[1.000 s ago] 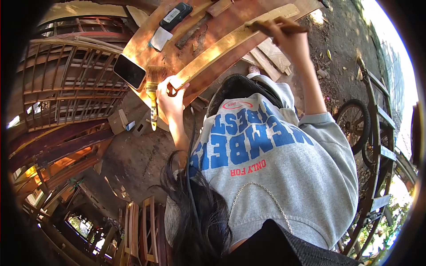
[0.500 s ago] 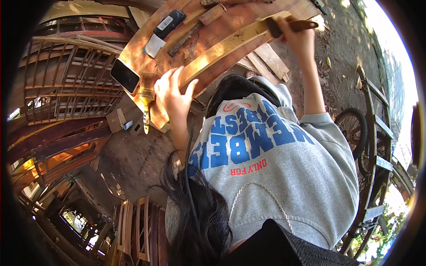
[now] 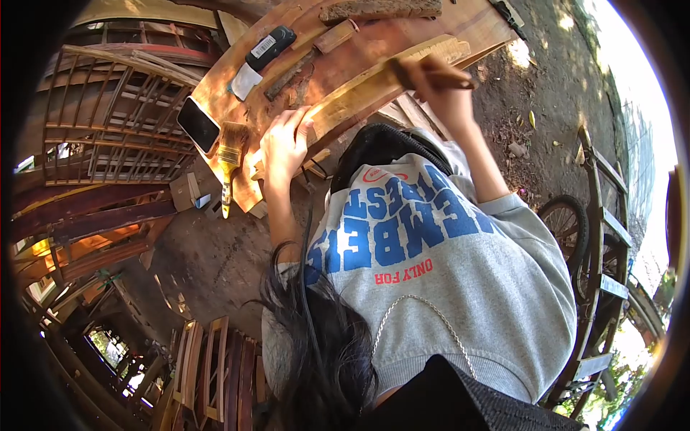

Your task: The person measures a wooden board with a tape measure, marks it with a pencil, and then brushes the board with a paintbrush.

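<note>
A long curved strip of light wood (image 3: 359, 92) lies across the reddish wooden table (image 3: 381, 43). My left hand (image 3: 285, 144) is closed around the strip's near-left end. In my right hand (image 3: 447, 93), somewhat blurred, is a dark-handled brush (image 3: 417, 74), its head over the strip's right half. Left of my left hand, a second brush (image 3: 230, 152) with brown bristles and a yellow handle lies at the table edge. A phone (image 3: 198, 126) with a dark screen rests beside it.
A black object with a white label (image 3: 270, 46), a white piece (image 3: 246, 81) and wood scraps (image 3: 289, 74) lie on the table. Slatted wooden frames (image 3: 115, 126) stand at left. At right are a wheel (image 3: 566, 228) and a ladder-like frame (image 3: 598, 237).
My right hand has moved left and down with its brush. My left hand has closed more around the strip's end, and the strip has shifted slightly.
</note>
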Action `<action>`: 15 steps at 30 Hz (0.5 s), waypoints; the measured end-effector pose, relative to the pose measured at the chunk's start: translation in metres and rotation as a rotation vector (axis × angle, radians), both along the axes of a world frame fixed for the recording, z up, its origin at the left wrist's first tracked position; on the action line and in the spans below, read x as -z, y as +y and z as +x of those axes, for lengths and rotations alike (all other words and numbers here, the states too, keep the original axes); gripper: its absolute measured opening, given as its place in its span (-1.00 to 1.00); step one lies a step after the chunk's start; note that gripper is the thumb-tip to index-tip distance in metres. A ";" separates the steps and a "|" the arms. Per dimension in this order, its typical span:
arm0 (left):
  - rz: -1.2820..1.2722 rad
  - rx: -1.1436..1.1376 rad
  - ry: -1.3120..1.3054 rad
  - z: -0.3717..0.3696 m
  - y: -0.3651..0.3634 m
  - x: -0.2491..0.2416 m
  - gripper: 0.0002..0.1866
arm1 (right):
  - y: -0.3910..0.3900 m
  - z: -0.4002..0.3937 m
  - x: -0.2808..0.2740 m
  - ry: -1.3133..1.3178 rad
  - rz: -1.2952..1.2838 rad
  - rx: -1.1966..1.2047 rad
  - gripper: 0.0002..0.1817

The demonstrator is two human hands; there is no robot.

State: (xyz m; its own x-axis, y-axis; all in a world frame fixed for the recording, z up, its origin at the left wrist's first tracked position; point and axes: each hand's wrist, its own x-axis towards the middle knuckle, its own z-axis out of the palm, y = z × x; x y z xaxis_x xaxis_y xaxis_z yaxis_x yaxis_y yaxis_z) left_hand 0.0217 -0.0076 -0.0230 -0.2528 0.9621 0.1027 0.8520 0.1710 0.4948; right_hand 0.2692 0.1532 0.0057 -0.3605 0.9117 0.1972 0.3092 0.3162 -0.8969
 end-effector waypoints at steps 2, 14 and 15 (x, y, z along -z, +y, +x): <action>0.020 0.019 0.095 -0.007 0.002 0.006 -0.70 | 0.029 0.018 0.018 0.067 -0.048 0.130 -0.73; 0.168 -0.012 0.192 -0.008 0.007 -0.003 -0.50 | -0.012 -0.051 -0.007 -0.160 0.156 -0.160 -0.76; 0.172 -0.017 0.210 -0.005 0.009 -0.004 -0.48 | -0.012 -0.047 -0.014 -0.131 0.072 -0.222 -0.78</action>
State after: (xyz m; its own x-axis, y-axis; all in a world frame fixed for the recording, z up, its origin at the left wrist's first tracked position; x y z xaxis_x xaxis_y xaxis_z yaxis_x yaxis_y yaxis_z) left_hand 0.0164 0.0011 -0.0194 -0.2250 0.9215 0.3165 0.9367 0.1151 0.3307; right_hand 0.2219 0.1410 0.0194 -0.5766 0.7928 0.1978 0.3368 0.4511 -0.8265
